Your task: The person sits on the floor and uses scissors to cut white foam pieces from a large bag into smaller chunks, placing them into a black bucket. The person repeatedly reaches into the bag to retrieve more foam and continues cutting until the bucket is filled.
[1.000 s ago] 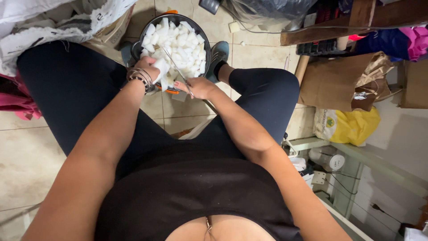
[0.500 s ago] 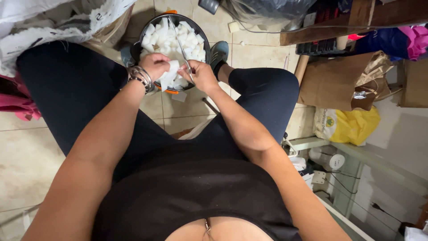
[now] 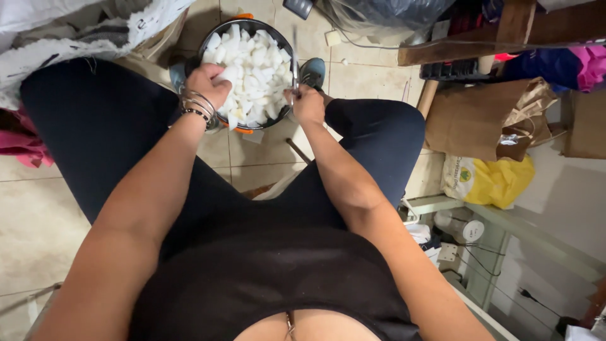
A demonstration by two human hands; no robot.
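A round dark pot point(image 3: 276, 30) with orange handles stands on the tiled floor between my feet, filled with several white chunks point(image 3: 255, 63). My left hand point(image 3: 207, 83), with bracelets at the wrist, is closed around a white chunk over the pot's left side. My right hand point(image 3: 308, 104) grips a knife point(image 3: 295, 57) whose thin blade points up and away over the pot's right rim. I am seated with both knees spread around the pot.
A brown paper bag point(image 3: 480, 120) and a yellow bag point(image 3: 489, 180) lie at the right. White cloth point(image 3: 76, 31) is piled at the upper left, a pink item point(image 3: 22, 142) at the left edge. A wooden beam point(image 3: 505, 41) crosses the upper right.
My hands have drawn apart over the pot. The left hand stays on a white chunk at the left side; the right hand moved right and turned the knife blade upright.
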